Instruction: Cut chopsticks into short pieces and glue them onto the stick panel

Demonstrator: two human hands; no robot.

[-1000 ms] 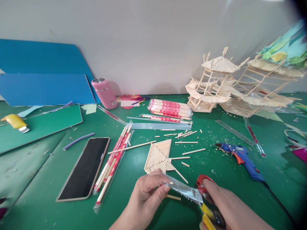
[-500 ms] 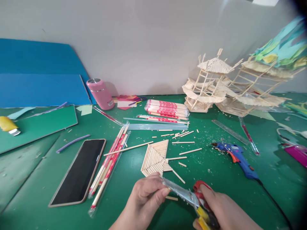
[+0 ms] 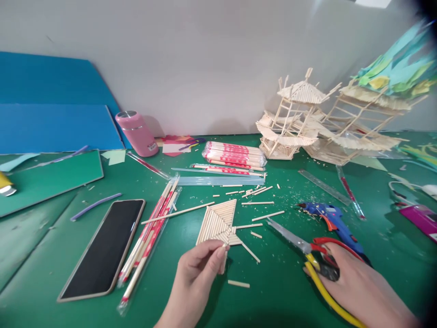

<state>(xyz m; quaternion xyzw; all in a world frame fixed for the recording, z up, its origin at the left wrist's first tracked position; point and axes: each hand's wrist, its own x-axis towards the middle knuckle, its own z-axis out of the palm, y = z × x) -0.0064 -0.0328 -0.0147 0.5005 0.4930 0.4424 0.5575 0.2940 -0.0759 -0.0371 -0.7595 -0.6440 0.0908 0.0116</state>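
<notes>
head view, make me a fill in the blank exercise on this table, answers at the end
The right hand holds a pair of ____.
The phone lies to the ____ of the left hand.
The bottle is coloured ____.
The body of the glue gun is mostly ____.

Missing words: scissors; left; pink; blue.

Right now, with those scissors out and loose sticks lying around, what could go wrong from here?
The scissors in the right hand are close to the blue glue gun, so drawing back might knock it. Their tip also appears near a loose stick and could sweep it aside. And the left hand, pinching what looks like a short stick, is so close to the fan-shaped stick panel that a slip might nudge it.
</notes>
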